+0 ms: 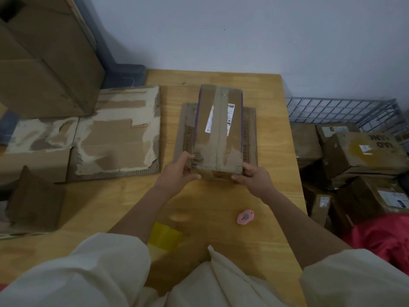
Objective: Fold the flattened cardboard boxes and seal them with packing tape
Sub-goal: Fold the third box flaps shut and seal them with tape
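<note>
Head view: box [219, 129] at frame centre on the bench [272, 173], long axis running up-frame, away from both hands.
Left hand [178, 173] and right hand [254, 177] each grip a near corner; both equally near.

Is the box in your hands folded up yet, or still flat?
Folded up. The box stands as a full shape with its top flaps closed, tape along the seam. Left hand and right hand grip its near corners.

Brown box [219, 129], purple edge stripes; pink cutter [245, 217]; yellow tape [164, 234].
</note>
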